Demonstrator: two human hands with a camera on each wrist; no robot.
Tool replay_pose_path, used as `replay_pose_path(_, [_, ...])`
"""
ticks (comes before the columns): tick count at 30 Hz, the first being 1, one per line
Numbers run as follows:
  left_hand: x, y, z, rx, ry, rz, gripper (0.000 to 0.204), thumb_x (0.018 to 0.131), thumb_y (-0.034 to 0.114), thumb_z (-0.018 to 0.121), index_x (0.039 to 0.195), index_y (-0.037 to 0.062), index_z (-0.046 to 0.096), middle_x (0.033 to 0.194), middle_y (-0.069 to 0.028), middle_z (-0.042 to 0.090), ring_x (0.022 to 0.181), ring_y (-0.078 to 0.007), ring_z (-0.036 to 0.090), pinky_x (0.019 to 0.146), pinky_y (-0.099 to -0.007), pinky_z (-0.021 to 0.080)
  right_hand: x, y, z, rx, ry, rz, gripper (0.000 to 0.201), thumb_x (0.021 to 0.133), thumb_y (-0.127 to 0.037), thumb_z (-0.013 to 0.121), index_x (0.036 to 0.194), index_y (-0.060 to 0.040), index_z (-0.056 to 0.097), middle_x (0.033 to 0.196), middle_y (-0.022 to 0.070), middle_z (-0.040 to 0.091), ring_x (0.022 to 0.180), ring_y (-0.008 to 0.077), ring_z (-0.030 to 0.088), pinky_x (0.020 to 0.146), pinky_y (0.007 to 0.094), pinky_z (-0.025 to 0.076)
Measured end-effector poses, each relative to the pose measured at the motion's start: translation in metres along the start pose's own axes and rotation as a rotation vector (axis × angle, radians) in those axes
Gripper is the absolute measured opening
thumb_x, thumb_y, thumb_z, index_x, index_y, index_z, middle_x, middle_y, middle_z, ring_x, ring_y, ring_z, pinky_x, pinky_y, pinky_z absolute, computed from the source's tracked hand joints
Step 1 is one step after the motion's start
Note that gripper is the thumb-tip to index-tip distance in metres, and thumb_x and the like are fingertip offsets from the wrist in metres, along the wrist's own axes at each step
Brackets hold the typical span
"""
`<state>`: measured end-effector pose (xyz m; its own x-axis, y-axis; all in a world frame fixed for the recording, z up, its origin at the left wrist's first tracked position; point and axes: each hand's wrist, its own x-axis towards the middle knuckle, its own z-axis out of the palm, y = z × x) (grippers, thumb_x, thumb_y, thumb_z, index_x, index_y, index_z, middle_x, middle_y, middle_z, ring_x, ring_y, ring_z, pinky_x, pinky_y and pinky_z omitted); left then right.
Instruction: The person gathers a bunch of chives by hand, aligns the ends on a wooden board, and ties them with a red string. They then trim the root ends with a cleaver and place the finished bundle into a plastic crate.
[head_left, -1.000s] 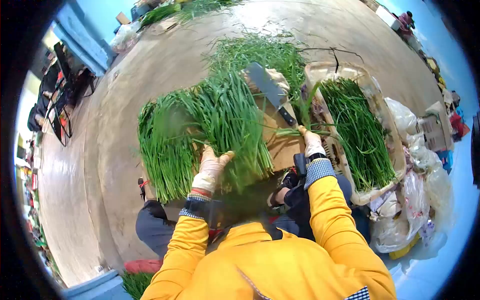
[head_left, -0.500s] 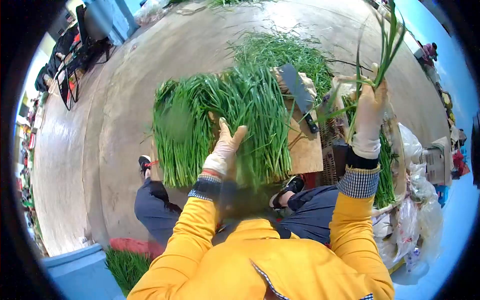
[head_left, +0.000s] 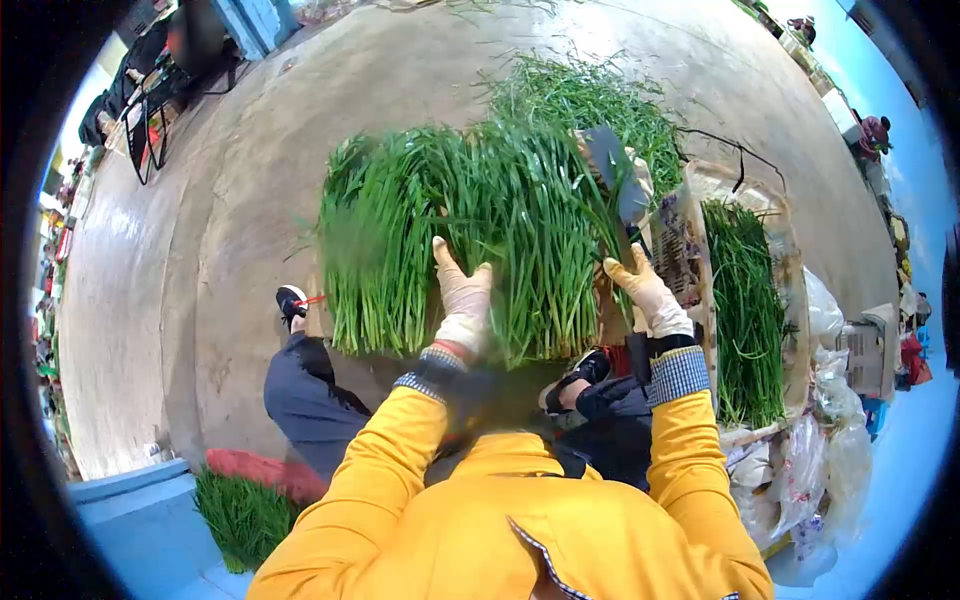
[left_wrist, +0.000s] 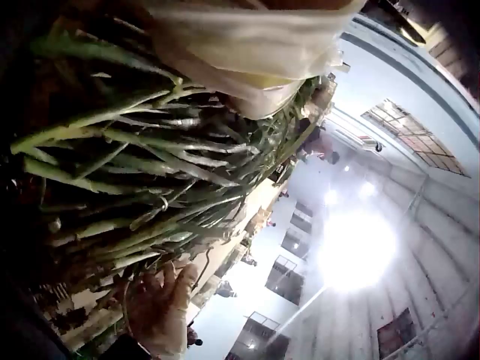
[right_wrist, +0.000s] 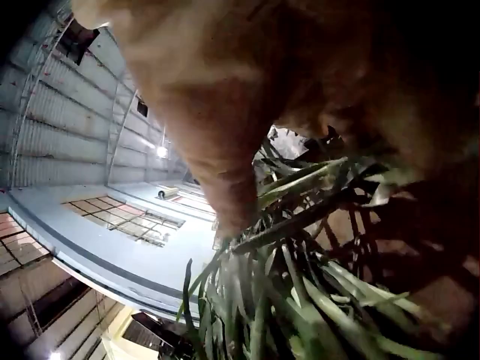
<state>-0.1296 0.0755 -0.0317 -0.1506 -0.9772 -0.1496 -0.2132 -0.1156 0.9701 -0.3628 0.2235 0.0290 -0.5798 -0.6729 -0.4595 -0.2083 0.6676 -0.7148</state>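
A thick layer of garlic chives (head_left: 540, 250) covers the wooden board, its pale cut ends toward the person. My gloved left hand (head_left: 465, 305) rests among the stalks near the middle, thumb and forefinger spread apart. At the right edge of the layer is my gloved right hand (head_left: 650, 300), its thumb toward the stalks and its fingertips close below the handle of a cleaver (head_left: 622, 185). In the right wrist view an extended finger (right_wrist: 229, 195) meets the chives (right_wrist: 300, 300). The left wrist view shows chives (left_wrist: 150, 172) between both hands.
To the right stands a plastic crate (head_left: 795, 300) holding more chives (head_left: 745, 310). Loose green trimmings (head_left: 580, 100) lie beyond the board. Clear plastic bags (head_left: 810, 470) crowd the crate's near right side. A red bundle with greens (head_left: 240, 510) sits at lower left.
My right hand has swung over the crate with a few green blades, then returned to the chive layer without them. My left hand has stayed among the chives.
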Motion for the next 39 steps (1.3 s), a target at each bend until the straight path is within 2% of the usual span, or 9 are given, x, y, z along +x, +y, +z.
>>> replay_pose_path(4, [-0.005, 0.036, 0.009, -0.302, 0.023, -0.371, 0.085, 0.078, 0.015, 0.070, 0.144, -0.0019, 0.020, 0.141, -0.0167, 0.038, 0.125, -0.0233, 0.041, 0.105, -0.0327, 0.031, 0.007, -0.035, 0.043, -0.126, -0.080, -0.115, 0.119, 0.072, -0.080, 0.049, 0.147, -0.0026, 0.000, 0.147, 0.0280, 0.024, 0.133, 0.0323, 0.032, 0.107, 0.0342, 0.029])
replay_pose_path(8, [0.003, 0.044, 0.025, -0.150, -0.100, -0.369, 0.107, 0.069, 0.047, 0.079, 0.142, -0.0055, 0.021, 0.139, -0.0183, 0.040, 0.125, -0.0264, 0.041, 0.105, -0.0377, 0.031, -0.012, -0.079, 0.087, 0.110, -0.076, -0.148, 0.105, 0.076, -0.046, 0.075, 0.148, -0.0033, 0.011, 0.135, 0.0211, 0.044, 0.125, 0.0285, 0.043, 0.103, 0.0342, 0.034])
replay_pose_path(12, [-0.004, 0.059, 0.002, -0.293, -0.179, -0.442, 0.095, 0.072, 0.040, 0.080, 0.139, -0.0045, 0.029, 0.132, -0.0177, 0.047, 0.116, -0.0276, 0.048, 0.101, -0.0408, 0.036, -0.012, -0.063, 0.053, 0.731, -0.281, -0.286, 0.074, 0.083, -0.019, 0.071, 0.143, -0.0087, 0.029, 0.120, 0.0065, 0.056, 0.105, 0.0189, 0.053, 0.095, 0.0330, 0.042])
replay_pose_path(15, [0.014, 0.035, 0.010, -0.345, -0.196, -0.648, 0.086, 0.076, 0.029, 0.077, 0.141, 0.0012, 0.028, 0.129, -0.0161, 0.050, 0.102, -0.0266, 0.056, 0.095, -0.0376, 0.042, 0.009, -0.021, 0.023, 0.407, -0.152, -0.149, 0.080, 0.085, -0.029, 0.069, 0.146, -0.0097, 0.021, 0.131, 0.0136, 0.049, 0.117, 0.0230, 0.049, 0.101, 0.0338, 0.037])
replay_pose_path(18, [0.052, -0.003, 0.009, 0.089, -0.593, -0.359, 0.099, 0.073, 0.032, 0.078, 0.145, 0.0014, 0.017, 0.136, -0.0195, 0.043, 0.112, -0.0322, 0.053, 0.100, -0.0358, 0.039, 0.018, -0.007, 0.021, -0.139, -0.055, -0.120, 0.107, 0.079, -0.045, 0.072, 0.147, -0.0020, 0.003, 0.141, 0.0253, 0.037, 0.132, 0.0292, 0.035, 0.108, 0.0346, 0.027])
replay_pose_path(21, [0.031, 0.068, -0.011, 0.573, -0.442, -0.028, 0.112, 0.071, 0.036, 0.078, 0.147, 0.0018, 0.004, 0.143, -0.0225, 0.034, 0.127, -0.0357, 0.040, 0.107, -0.0342, 0.031, 0.011, -0.018, -0.010, -0.048, -0.362, -0.126, 0.103, 0.079, -0.050, 0.070, 0.146, 0.0008, 0.011, 0.144, 0.0261, 0.033, 0.135, 0.0288, 0.032, 0.109, 0.0336, 0.026])
replay_pose_path(26, [0.064, 0.052, 0.006, 0.013, -0.338, -0.266, 0.136, 0.064, 0.056, 0.080, 0.145, 0.0040, -0.016, 0.153, -0.0198, 0.009, 0.140, -0.0301, 0.016, 0.113, -0.0383, 0.015, 0.026, -0.032, -0.033, -0.134, -0.169, -0.030, 0.086, 0.087, -0.062, 0.050, 0.135, 0.0070, 0.038, 0.135, 0.0199, 0.047, 0.125, 0.0265, 0.044, 0.104, 0.0334, 0.033])
replay_pose_path(32, [0.087, 0.040, 0.067, -0.023, -0.375, -0.172, 0.134, 0.060, 0.064, 0.077, 0.146, -0.0008, -0.003, 0.149, -0.0182, 0.023, 0.134, -0.0293, 0.029, 0.107, -0.0398, 0.029, 0.084, -0.048, 0.035, 0.027, -0.271, -0.152, 0.085, 0.080, -0.070, 0.051, 0.131, -0.0007, 0.049, 0.126, 0.0178, 0.055, 0.116, 0.0256, 0.051, 0.100, 0.0346, 0.035])
replay_pose_path(39, [0.063, 0.074, 0.060, -0.350, -0.685, -0.331, 0.049, 0.074, 0.028, 0.079, 0.110, 0.0000, 0.062, 0.102, -0.0077, 0.066, 0.088, -0.0175, 0.062, 0.082, -0.0308, 0.049, 0.060, -0.080, 0.044, 0.562, -0.508, -0.333, 0.055, 0.079, -0.023, 0.072, 0.125, -0.0018, 0.050, 0.112, 0.0086, 0.061, 0.099, 0.0178, 0.059, 0.087, 0.0312, 0.048])
